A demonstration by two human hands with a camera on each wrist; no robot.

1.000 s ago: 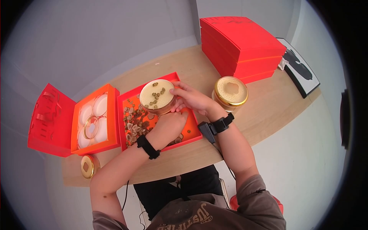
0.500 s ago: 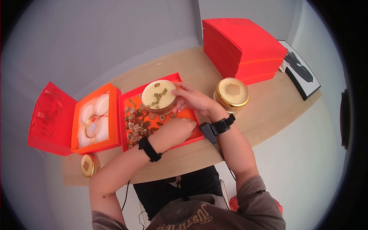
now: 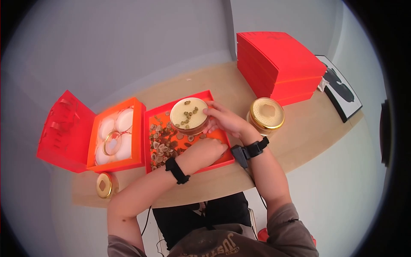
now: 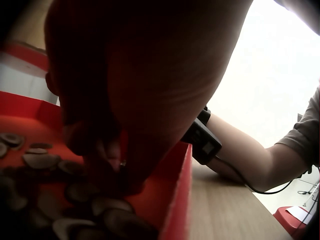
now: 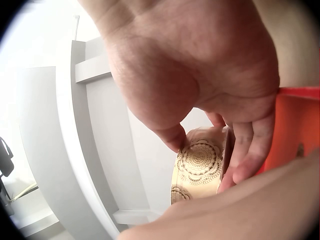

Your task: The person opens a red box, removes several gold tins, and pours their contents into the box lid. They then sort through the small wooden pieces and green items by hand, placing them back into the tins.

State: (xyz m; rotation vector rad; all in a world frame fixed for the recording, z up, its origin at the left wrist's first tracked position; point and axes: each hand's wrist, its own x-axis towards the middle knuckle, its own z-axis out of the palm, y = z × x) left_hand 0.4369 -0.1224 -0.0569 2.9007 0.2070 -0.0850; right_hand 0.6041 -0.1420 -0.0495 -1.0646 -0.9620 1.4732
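Note:
My right hand point(image 3: 227, 120) grips a round cream-topped box point(image 3: 179, 112) at its right side, thumb on the top edge, holding it above the red tray point(image 3: 227, 163). Several small curled greenish-brown dried herb pieces point(image 3: 187, 115) lie on its cream face. A gold lace-like pattern marks the box's side in the right wrist view. My left hand point(image 3: 203, 153) reaches low into the tray's near right part. In the dark left wrist view its fingertips come together, with a tiny dried herb piece point(image 4: 123, 163) showing between them. Dried slices point(image 3: 160, 147) cover the tray's left part.
An opened red gift box point(image 3: 141, 154) with white round containers point(image 3: 124, 120) stands left of the tray. A small gold-lidded jar point(image 3: 106, 185) sits near the front edge. On the right are a larger gold-lidded jar point(image 3: 266, 113), stacked red boxes point(image 3: 280, 68) and a framed picture point(image 3: 342, 92).
My left hand has moved right, away from below the round box, to the tray's near right corner. The right hand keeps holding the box. The head view has shifted slightly.

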